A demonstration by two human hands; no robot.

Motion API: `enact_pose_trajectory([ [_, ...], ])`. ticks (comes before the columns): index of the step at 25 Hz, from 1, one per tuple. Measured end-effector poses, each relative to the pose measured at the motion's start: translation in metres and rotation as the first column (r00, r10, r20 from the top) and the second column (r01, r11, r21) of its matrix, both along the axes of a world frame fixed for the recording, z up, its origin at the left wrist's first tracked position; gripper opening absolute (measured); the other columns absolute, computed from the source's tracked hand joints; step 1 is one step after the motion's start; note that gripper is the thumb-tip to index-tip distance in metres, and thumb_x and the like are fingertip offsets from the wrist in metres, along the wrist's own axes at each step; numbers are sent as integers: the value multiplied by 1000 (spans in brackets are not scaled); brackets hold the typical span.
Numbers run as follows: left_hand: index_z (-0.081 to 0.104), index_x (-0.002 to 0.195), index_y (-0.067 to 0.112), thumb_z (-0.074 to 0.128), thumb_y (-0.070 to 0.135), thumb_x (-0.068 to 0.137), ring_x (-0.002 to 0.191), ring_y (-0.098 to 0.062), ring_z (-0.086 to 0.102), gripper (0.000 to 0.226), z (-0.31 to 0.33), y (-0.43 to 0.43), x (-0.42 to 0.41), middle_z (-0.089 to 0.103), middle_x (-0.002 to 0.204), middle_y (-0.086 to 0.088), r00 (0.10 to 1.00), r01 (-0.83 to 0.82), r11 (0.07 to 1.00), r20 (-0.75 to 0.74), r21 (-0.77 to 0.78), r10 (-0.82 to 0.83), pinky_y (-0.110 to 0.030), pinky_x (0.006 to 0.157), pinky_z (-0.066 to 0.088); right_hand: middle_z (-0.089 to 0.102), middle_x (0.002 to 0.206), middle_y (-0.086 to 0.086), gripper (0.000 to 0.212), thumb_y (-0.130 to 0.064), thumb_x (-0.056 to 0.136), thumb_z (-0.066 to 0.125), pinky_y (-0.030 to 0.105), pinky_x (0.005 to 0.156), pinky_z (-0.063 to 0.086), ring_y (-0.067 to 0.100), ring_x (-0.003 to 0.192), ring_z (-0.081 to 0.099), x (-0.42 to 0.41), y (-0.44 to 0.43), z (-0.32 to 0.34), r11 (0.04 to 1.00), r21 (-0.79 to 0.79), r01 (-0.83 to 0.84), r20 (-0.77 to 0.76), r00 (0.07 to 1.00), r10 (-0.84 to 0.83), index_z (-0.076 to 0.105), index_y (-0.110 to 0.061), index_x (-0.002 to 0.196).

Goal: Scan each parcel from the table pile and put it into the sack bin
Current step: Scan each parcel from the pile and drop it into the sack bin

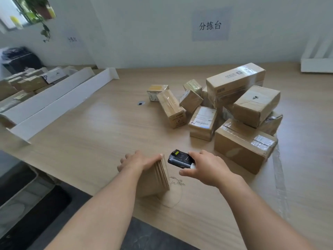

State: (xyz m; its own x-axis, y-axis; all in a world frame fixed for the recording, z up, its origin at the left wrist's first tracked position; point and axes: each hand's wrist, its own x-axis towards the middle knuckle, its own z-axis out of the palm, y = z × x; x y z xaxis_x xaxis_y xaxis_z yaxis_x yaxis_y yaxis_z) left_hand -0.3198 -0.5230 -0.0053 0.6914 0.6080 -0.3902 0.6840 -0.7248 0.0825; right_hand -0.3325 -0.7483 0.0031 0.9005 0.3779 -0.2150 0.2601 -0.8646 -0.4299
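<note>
Parcel [155, 183], a flat brown cardboard one, stands on edge near the front of the tabletop [90, 134], leaning a little. The person's left hand [138, 161] comes over its top, grip clamped on the parcel, with the thumb along the top edge and the fingers curled down the left face. Just beside it, the right hand [205, 168] has its grip closed round a small black scanner [180, 159]. The scanner's front end carries a yellow-green spot and points up and left, close to the parcel's top corner. Farther back on the right sits the pile [234, 109] of taped brown boxes, well apart from the left hand. Long white cardboard dividers [54, 107] run along the left side, with more boxes [27, 82] behind them. A paper sign [210, 26] hangs on the wall.
</note>
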Motion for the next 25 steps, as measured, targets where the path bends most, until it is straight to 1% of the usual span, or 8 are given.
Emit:
enact_pose_trajectory([
  [3, 38, 143, 18, 43, 94, 61, 136, -35, 32, 112, -4, 14, -3, 36, 147, -15, 998, 32, 998, 60, -52, -29, -46, 105, 34, 50, 101, -2, 61, -73, 79, 56, 33, 72, 36, 21, 91, 48, 1, 10, 1, 1000, -13, 8, 2, 1000, -8, 51, -32, 124],
  [6, 11, 154, 23, 51, 87, 65, 147, -32, 9, 117, -11, 38, -17, 13, 159, -14, 960, 265, 960, 123, -93, -253, -47, 117, 18, 49, 99, -2, 61, -72, 80, 56, 32, 72, 36, 20, 90, 47, 1, 21, 4, 999, -41, 9, 24, 1000, -8, 51, -31, 126],
  [9, -14, 153, 32, 64, 78, 64, 148, -26, -14, 127, -26, 65, -37, -17, 161, -8, 865, 498, 862, -17, -91, -502, -45, 121, 2, 49, 99, -2, 60, -72, 81, 56, 33, 71, 35, 20, 88, 47, 0, 36, 6, 999, -52, 13, 44, 999, -10, 51, -31, 125],
  [12, -11, 153, 31, 67, 66, 73, 148, -25, -16, 118, -40, 77, -44, -25, 159, -7, 798, 601, 799, -53, 10, -600, -43, 121, 3, 50, 100, -2, 59, -72, 81, 55, 32, 70, 34, 20, 89, 49, -2, 49, 7, 998, -60, -7, 55, 998, 11, 51, -31, 124],
  [16, 23, 151, 28, 54, 56, 90, 143, -24, 18, 74, -37, 71, -33, 11, 162, 8, 741, 650, 752, 134, 109, -659, -33, 114, 24, 51, 102, -2, 60, -71, 81, 55, 31, 70, 34, 20, 91, 50, -3, 58, 9, 997, -73, -7, 58, 998, 11, 50, -32, 126],
  [18, 31, 148, 33, 45, 58, 94, 136, -25, 26, 62, -28, 69, -27, 24, 158, 11, 720, 669, 733, 138, 125, -680, -33, 110, 29, 51, 102, -2, 61, -71, 82, 55, 31, 71, 35, 19, 91, 50, -1, 59, 12, 996, -86, -3, 69, 998, 9, 49, -32, 129],
  [21, 28, 150, 35, 35, 56, 98, 136, -28, 29, 57, -16, 76, -9, 33, 155, 9, 716, 678, 724, 107, 126, -689, -34, 109, 28, 51, 104, -2, 63, -71, 82, 54, 31, 72, 36, 19, 93, 50, 4, 59, 18, 995, -98, 3, 93, 996, 6, 48, -31, 131],
  [25, 13, 152, 41, 27, 41, 104, 130, -29, 39, 50, -6, 92, 23, 48, 144, -2, 779, 573, 795, 169, 199, -604, -36, 103, 36, 52, 107, -1, 66, -73, 80, 55, 31, 73, 36, 20, 95, 51, 7, 57, 21, 993, -114, 22, 81, 997, -13, 48, -31, 131],
])
